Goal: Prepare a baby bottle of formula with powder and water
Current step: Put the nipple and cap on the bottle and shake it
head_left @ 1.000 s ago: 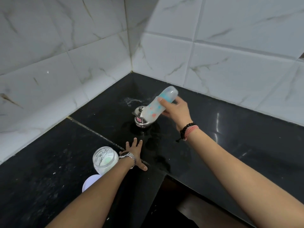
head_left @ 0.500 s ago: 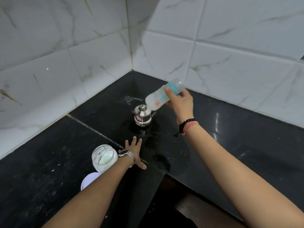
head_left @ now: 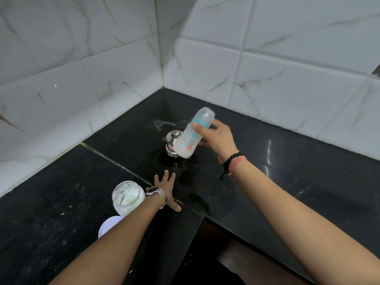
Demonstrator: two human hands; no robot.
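My right hand grips a baby bottle with a clear cap, blue collar and coloured dots. It holds milky white liquid and tilts with its base down-left, in the air over the counter. A small lidded steel pot stands just behind the bottle's base. My left hand lies flat on the black counter, fingers spread, holding nothing. Beside its wrist stands an open clear jar of white powder.
A white lid lies near the jar, partly hidden by my left forearm. White marble-look tiles form the corner walls behind. Wet patches mark the counter around the pot. The counter's inner edge drops off at the bottom centre.
My right hand has swung the bottle up and then back down, its base now lower in front of the pot. My left hand has stayed flat on the counter.
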